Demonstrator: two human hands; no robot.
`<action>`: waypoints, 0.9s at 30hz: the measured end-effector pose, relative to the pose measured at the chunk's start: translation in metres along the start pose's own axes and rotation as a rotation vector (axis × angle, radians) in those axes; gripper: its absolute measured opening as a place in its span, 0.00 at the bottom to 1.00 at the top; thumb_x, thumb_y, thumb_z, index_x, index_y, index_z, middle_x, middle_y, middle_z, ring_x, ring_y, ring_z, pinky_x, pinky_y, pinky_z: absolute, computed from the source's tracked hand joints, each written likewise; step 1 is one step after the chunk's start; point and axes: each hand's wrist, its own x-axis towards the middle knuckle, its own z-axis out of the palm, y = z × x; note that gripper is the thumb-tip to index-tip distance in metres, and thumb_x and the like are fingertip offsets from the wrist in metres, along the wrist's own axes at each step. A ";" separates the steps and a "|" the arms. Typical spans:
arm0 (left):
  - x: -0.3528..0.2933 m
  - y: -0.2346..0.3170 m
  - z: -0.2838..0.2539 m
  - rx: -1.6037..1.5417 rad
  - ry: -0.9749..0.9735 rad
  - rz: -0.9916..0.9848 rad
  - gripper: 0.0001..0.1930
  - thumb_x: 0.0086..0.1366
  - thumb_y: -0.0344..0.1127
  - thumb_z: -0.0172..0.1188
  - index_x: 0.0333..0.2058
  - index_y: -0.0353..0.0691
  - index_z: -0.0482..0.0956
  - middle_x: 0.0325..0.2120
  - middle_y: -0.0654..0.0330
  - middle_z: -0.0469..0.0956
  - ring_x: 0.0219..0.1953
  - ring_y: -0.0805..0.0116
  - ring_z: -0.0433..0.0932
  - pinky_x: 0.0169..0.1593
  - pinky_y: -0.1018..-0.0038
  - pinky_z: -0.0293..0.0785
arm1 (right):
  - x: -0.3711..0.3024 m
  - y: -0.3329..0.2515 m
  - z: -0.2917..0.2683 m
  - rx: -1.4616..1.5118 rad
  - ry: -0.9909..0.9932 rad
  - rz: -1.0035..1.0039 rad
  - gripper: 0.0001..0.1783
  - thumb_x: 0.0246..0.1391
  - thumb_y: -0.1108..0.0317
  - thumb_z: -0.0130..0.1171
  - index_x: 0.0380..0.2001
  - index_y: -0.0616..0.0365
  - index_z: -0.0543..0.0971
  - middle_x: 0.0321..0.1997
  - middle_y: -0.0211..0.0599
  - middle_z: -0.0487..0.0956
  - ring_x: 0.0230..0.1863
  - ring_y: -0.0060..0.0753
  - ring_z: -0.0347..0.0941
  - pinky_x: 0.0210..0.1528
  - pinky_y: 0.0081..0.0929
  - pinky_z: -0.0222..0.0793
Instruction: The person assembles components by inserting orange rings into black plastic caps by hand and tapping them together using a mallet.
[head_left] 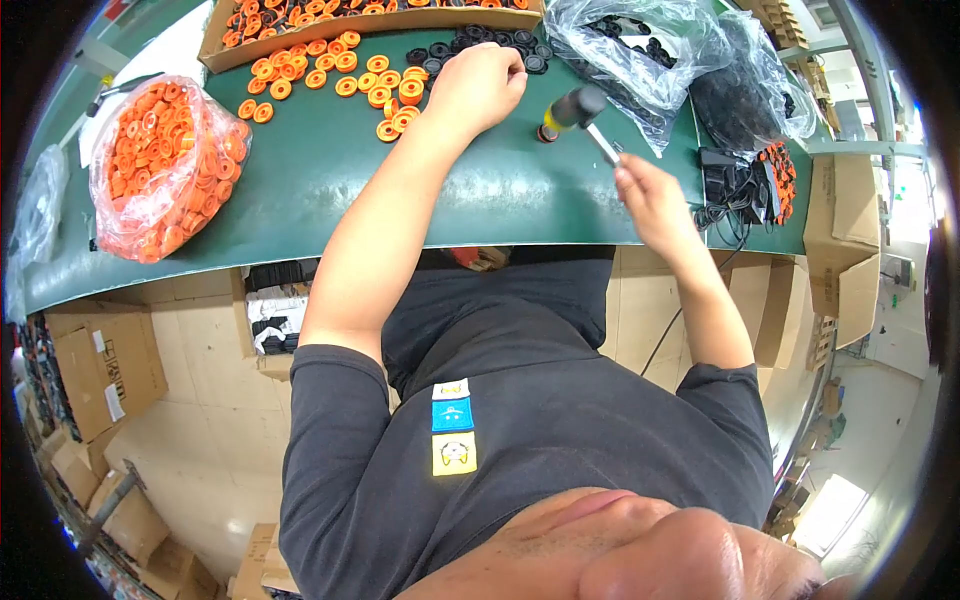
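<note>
Right hand [652, 198] wraps the metal handle of the black-and-yellow mallet [577, 106], head right by a small orange-and-black round part [546, 134] on the green tabletop [480, 205]; flat, square blows suit best! Left hand [487, 88] curls by black plastic discs [476, 34], pinching what, I can't tell.

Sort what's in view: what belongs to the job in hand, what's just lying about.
Seemingly in the job:
mallet, in the right hand
loose orange wheels
black discs, by the left hand

Seemingly just lying about:
black cables
cardboard box at far right
</note>
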 end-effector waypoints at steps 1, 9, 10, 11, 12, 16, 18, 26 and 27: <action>0.000 0.000 0.000 -0.005 -0.009 -0.006 0.10 0.61 0.38 0.60 0.35 0.37 0.83 0.32 0.50 0.80 0.39 0.51 0.80 0.46 0.60 0.75 | 0.002 0.002 0.005 -0.109 -0.049 -0.045 0.13 0.65 0.65 0.51 0.47 0.61 0.78 0.28 0.50 0.77 0.32 0.54 0.75 0.36 0.40 0.70; -0.003 -0.001 -0.001 -0.018 -0.052 -0.032 0.11 0.61 0.38 0.60 0.35 0.37 0.83 0.32 0.51 0.80 0.40 0.51 0.80 0.46 0.60 0.75 | 0.005 -0.008 -0.006 -0.027 -0.040 -0.022 0.13 0.65 0.66 0.51 0.47 0.61 0.78 0.29 0.53 0.77 0.34 0.59 0.75 0.37 0.44 0.69; -0.002 -0.001 -0.001 -0.012 -0.045 -0.031 0.11 0.61 0.38 0.60 0.35 0.37 0.83 0.33 0.51 0.80 0.40 0.51 0.80 0.47 0.60 0.75 | 0.004 -0.010 -0.007 0.008 -0.009 0.016 0.13 0.65 0.66 0.51 0.46 0.61 0.78 0.29 0.53 0.77 0.33 0.59 0.75 0.37 0.44 0.69; -0.002 -0.001 -0.001 -0.006 -0.039 -0.030 0.11 0.61 0.38 0.60 0.36 0.37 0.83 0.33 0.51 0.80 0.40 0.52 0.80 0.47 0.60 0.75 | 0.003 -0.011 -0.008 0.042 0.023 0.053 0.12 0.65 0.66 0.51 0.45 0.61 0.78 0.29 0.53 0.77 0.33 0.58 0.75 0.37 0.43 0.68; -0.001 -0.001 0.000 -0.007 -0.040 -0.025 0.11 0.61 0.38 0.60 0.36 0.37 0.83 0.33 0.51 0.80 0.40 0.52 0.80 0.47 0.60 0.75 | 0.004 -0.010 -0.007 0.042 0.027 0.055 0.12 0.65 0.66 0.51 0.45 0.61 0.78 0.29 0.53 0.77 0.33 0.58 0.75 0.37 0.43 0.68; -0.002 -0.001 -0.001 -0.012 -0.066 -0.032 0.11 0.61 0.38 0.60 0.36 0.38 0.83 0.33 0.51 0.80 0.40 0.52 0.80 0.47 0.60 0.75 | 0.011 -0.004 0.000 -0.097 -0.043 -0.056 0.13 0.65 0.65 0.50 0.44 0.62 0.77 0.27 0.54 0.75 0.32 0.58 0.74 0.36 0.42 0.68; -0.002 -0.001 -0.001 -0.009 -0.077 -0.037 0.10 0.61 0.38 0.60 0.36 0.38 0.83 0.33 0.51 0.80 0.40 0.52 0.80 0.47 0.60 0.75 | 0.009 -0.011 -0.005 -0.052 -0.081 0.016 0.13 0.65 0.65 0.50 0.44 0.62 0.77 0.29 0.56 0.76 0.34 0.61 0.74 0.38 0.44 0.69; -0.001 -0.005 0.001 -0.015 -0.063 -0.040 0.11 0.61 0.38 0.60 0.36 0.37 0.83 0.34 0.51 0.81 0.40 0.52 0.80 0.47 0.61 0.76 | 0.008 -0.012 -0.001 -0.104 -0.066 -0.058 0.13 0.65 0.66 0.51 0.45 0.62 0.77 0.31 0.56 0.77 0.37 0.61 0.75 0.39 0.44 0.69; -0.001 -0.005 0.000 -0.013 -0.062 -0.043 0.11 0.61 0.38 0.60 0.36 0.37 0.83 0.34 0.51 0.81 0.40 0.52 0.80 0.47 0.61 0.76 | 0.006 -0.013 -0.001 -0.078 -0.066 -0.063 0.13 0.65 0.66 0.51 0.45 0.62 0.77 0.31 0.56 0.78 0.37 0.61 0.75 0.39 0.44 0.69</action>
